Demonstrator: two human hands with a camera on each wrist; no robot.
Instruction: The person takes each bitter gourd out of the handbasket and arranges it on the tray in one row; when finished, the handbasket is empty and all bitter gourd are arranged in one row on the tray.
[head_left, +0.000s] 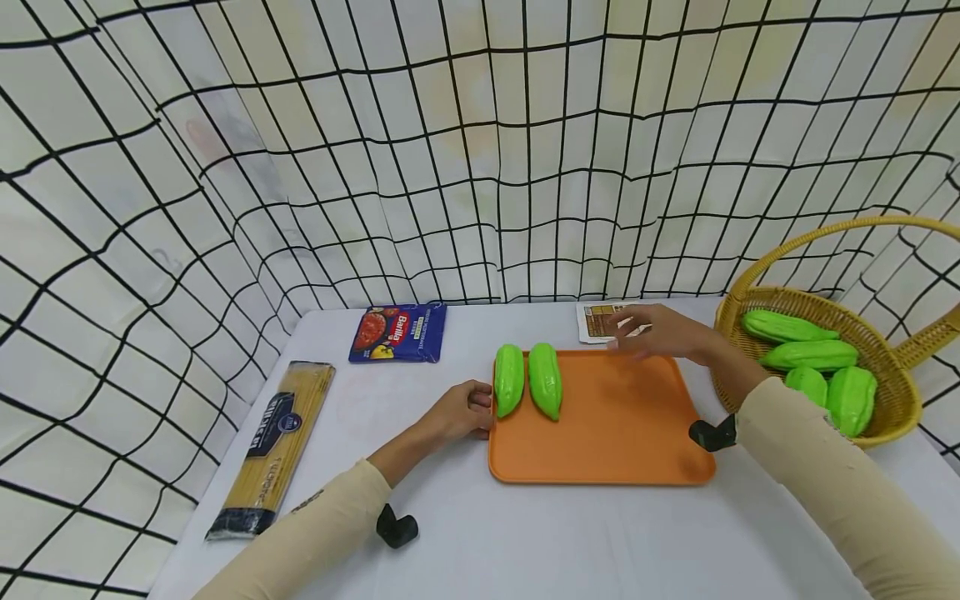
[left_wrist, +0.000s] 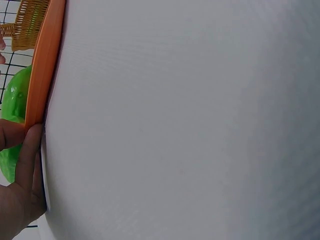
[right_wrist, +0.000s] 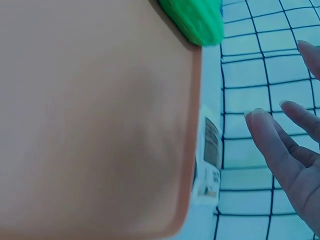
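An orange tray (head_left: 607,442) (left_wrist: 44,65) (right_wrist: 100,125) lies on the white table. Two bright green ridged vegetables (head_left: 508,381) (head_left: 545,379) lie side by side at its left end. My left hand (head_left: 459,412) (left_wrist: 22,180) pinches the tray's left rim, thumb on top and fingers against its underside. Over the tray's back edge, right of the vegetables, my right hand (head_left: 654,332) (right_wrist: 292,157) hovers with spread, slightly bent fingers and nothing in them. Behind the tray lies a small white and brown packet (head_left: 595,323) (right_wrist: 211,150), partly hidden by that hand in the head view.
A wicker basket (head_left: 911,400) (left_wrist: 25,27) with several green vegetables stands at the right, its handle arching beside my right forearm. A blue Barilla packet (head_left: 397,333) lies back left, and a spaghetti pack (head_left: 277,450) at the left. Black netting (head_left: 525,167) rises behind the table.
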